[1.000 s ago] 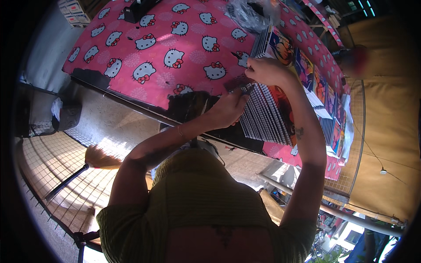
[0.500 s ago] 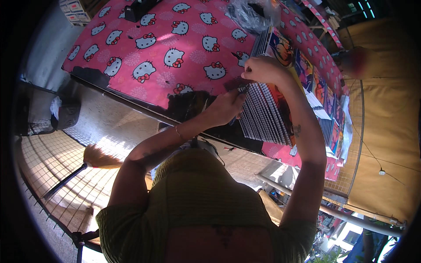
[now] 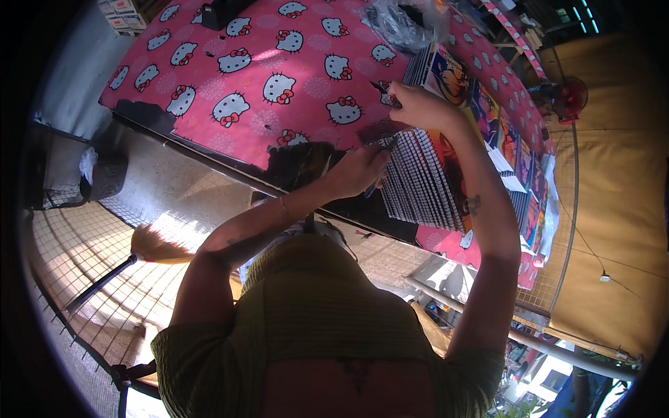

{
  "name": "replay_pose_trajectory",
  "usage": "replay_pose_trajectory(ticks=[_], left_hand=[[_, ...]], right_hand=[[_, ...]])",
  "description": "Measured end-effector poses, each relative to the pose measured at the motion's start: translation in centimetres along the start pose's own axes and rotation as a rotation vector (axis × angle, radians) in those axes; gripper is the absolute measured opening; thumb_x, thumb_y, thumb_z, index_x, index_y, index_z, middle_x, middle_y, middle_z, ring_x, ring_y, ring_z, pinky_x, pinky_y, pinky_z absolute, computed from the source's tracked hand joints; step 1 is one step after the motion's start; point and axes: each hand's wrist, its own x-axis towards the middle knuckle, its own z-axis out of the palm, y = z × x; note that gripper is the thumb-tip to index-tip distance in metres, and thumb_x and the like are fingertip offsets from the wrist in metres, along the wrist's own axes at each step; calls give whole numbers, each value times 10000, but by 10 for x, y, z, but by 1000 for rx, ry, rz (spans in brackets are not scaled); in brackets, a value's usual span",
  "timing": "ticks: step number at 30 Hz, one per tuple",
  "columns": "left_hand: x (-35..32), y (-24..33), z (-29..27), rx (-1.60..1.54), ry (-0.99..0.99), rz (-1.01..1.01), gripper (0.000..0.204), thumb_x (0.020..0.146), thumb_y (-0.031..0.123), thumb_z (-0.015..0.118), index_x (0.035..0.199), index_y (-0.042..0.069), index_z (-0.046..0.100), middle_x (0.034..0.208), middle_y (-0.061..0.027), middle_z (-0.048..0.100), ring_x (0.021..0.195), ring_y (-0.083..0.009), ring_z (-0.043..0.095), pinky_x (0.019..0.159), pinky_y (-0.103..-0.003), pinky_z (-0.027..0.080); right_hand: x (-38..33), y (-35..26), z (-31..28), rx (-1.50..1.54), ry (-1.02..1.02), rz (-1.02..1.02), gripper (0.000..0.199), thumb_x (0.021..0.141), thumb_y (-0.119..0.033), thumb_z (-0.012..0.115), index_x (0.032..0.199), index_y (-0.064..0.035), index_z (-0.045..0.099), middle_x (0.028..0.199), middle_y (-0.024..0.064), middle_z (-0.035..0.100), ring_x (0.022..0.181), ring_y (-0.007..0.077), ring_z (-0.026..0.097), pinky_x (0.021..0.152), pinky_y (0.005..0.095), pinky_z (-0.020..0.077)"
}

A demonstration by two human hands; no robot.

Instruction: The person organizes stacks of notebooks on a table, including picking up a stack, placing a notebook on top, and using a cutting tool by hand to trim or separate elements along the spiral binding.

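Note:
A row of spiral-bound notebooks [image 3: 424,182] lies on the table in front of me, its white coil bindings turned up and a dark, orange-edged cover at its right. At its left edge, my left hand [image 3: 357,171] is closed around a small tool with a dark blue handle [image 3: 371,189]; the tool's kind is not clear. My right hand [image 3: 426,109] is above the far end of the notebooks, fingers curled together in a pinch. Whatever lies between those fingers is too small to make out.
More colourful notebooks [image 3: 486,104] stand in stacks to the right. Clear plastic wrap [image 3: 418,28] lies behind them. The pink patterned tablecloth [image 3: 244,76] is torn along the near edge. A broom [image 3: 157,245] is at lower left, a red fan [image 3: 571,99] at right.
My right hand has lifted slightly away from the coils, up and a little right. My left hand stays almost in place with the tool.

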Motion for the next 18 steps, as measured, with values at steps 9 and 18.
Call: replay_pose_trajectory(ticks=[9, 18], left_hand=[[3, 16, 2, 43, 15, -114, 380, 1015, 316, 370, 1064, -36, 506, 778, -113, 641, 655, -175, 682, 497, -295, 517], [0, -4, -1, -39, -37, -114, 371, 1017, 316, 374, 1069, -25, 509, 788, -104, 641, 607, -173, 665, 510, -300, 531]], right_hand=[[13, -17, -10, -213, -414, 137, 477, 883, -412, 609, 975, 54, 643, 989, 249, 653, 959, 388, 635, 828, 454, 493], [20, 1, 6, -173, -245, 93, 445, 870, -386, 626, 961, 48, 662, 936, 244, 665, 918, 369, 655, 808, 453, 499]])
